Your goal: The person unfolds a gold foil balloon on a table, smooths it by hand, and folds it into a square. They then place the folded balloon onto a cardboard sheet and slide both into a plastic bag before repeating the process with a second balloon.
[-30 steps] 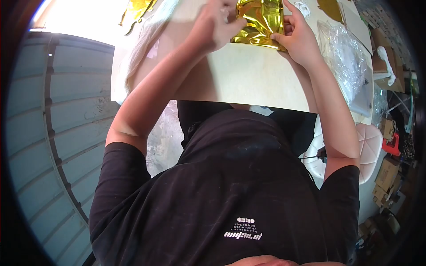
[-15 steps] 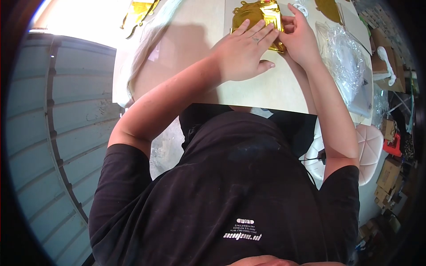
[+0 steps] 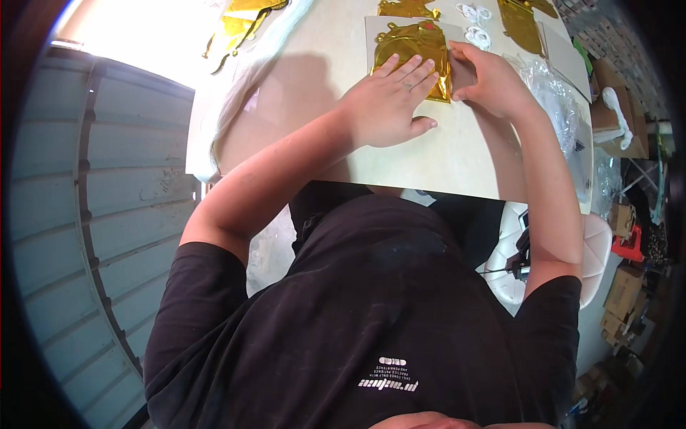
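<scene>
A gold foil piece (image 3: 407,43) lies on a grey card (image 3: 374,32) on the pale tabletop. My left hand (image 3: 391,96) rests flat on the lower part of the foil, fingers spread, thumb pointing right. Just right of the foil is my right hand (image 3: 493,80), its thumb and fingers apart with a gap between them. The fingertips of my right hand are near the card's right edge, and whether they touch it is unclear. Above the card sits another gold foil piece (image 3: 407,8).
White rings or coils (image 3: 477,36) lie right of the card. Further right are more gold foil (image 3: 520,25) and clear plastic wrap (image 3: 554,96). At left, whitish plastic (image 3: 246,71) runs along the table (image 3: 429,161), near gold foil (image 3: 246,25).
My right hand has moved off the foil to the right, and its fingers have opened. The foil's right side lies flatter. The view has shifted slightly, showing more of the table's far part.
</scene>
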A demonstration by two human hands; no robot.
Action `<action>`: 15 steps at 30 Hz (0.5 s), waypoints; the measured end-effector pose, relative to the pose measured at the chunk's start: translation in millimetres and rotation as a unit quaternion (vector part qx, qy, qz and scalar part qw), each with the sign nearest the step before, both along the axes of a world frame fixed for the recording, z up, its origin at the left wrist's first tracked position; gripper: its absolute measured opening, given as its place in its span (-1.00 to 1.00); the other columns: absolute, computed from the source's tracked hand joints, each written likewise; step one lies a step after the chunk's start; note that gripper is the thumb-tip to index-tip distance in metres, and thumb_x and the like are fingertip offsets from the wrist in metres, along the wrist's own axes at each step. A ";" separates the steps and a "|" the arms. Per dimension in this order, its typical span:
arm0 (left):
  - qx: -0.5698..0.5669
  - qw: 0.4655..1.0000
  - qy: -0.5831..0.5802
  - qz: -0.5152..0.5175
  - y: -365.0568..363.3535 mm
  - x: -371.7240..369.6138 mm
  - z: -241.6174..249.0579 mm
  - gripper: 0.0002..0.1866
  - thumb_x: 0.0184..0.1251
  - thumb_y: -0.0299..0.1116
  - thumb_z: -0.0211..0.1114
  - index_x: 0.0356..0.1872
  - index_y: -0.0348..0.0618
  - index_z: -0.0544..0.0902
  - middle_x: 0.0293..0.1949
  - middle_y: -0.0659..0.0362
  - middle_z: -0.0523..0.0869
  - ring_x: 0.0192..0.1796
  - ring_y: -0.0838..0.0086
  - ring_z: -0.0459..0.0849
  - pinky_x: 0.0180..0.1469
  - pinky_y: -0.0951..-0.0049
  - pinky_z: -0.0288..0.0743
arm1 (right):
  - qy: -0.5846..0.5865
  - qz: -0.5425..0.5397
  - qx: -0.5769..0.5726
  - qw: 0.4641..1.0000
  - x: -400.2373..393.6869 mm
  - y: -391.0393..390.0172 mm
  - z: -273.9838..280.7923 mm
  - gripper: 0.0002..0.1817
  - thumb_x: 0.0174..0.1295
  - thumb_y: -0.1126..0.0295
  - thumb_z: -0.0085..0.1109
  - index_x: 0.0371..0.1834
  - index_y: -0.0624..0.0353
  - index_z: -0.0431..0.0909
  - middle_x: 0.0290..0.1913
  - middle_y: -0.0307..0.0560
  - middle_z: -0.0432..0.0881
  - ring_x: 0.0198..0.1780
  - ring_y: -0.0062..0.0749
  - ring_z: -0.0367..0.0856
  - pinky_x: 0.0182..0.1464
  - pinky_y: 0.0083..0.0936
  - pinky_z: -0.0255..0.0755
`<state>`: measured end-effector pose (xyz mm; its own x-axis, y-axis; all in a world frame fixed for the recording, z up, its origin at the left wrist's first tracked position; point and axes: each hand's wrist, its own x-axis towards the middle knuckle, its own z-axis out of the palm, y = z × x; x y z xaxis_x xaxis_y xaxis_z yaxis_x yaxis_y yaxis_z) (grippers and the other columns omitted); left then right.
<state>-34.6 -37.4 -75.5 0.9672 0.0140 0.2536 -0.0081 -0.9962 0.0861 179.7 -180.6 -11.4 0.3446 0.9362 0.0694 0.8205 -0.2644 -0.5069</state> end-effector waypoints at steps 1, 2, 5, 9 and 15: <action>-0.004 1.000 0.000 -0.001 0.0 -0.5 0.4 -0.12 0.72 0.26 0.04 0.73 -0.27 0.33 0.77 -0.08 0.30 0.84 0.10 0.15 0.85 -0.05 -0.09 | -0.012 0.017 -0.038 0.999 2.0 0.6 4.0 -0.14 0.15 0.56 0.57 0.61 0.16 0.50 0.36 0.14 0.77 0.38 0.02 0.74 0.42 -0.21 0.59; -0.003 1.000 -0.002 0.001 -0.4 -1.0 2.1 -0.12 0.72 0.26 0.04 0.73 -0.27 0.33 0.77 -0.08 0.30 0.84 0.10 0.15 0.85 -0.05 -0.09 | -0.024 0.033 -0.076 0.996 3.0 1.2 8.3 -0.13 0.15 0.54 0.57 0.63 0.16 0.48 0.36 0.19 0.76 0.36 0.05 0.75 0.41 -0.20 0.60; -0.012 1.000 0.008 0.001 -1.2 -2.6 3.7 -0.14 0.73 0.22 0.08 0.73 -0.29 0.31 0.79 -0.09 0.26 0.83 0.08 0.16 0.85 -0.04 -0.07 | -0.084 0.064 -0.078 0.991 -7.3 -2.4 19.2 -0.24 0.25 0.47 0.49 0.59 0.18 0.52 0.29 0.21 0.79 0.31 0.13 0.76 0.35 -0.17 0.64; -0.006 1.000 -0.001 0.002 0.2 -1.2 0.4 -0.12 0.72 0.26 0.02 0.74 -0.27 0.31 0.79 -0.09 0.27 0.84 0.11 0.16 0.85 -0.02 -0.08 | -0.151 0.068 -0.192 0.967 -15.0 7.1 30.0 -0.41 0.37 0.48 0.31 0.51 0.18 0.59 0.22 0.17 0.83 0.27 0.15 0.79 0.29 -0.14 0.68; -0.006 1.000 -0.005 0.005 -0.6 -2.4 1.5 -0.13 0.74 0.23 0.04 0.75 -0.28 0.30 0.78 -0.06 0.30 0.84 0.13 0.16 0.86 -0.01 -0.08 | -0.337 0.165 -0.001 0.927 69.6 18.2 9.8 -0.53 0.38 0.62 0.12 0.32 0.19 0.76 0.21 0.14 0.84 0.28 0.05 0.80 0.35 -0.14 0.68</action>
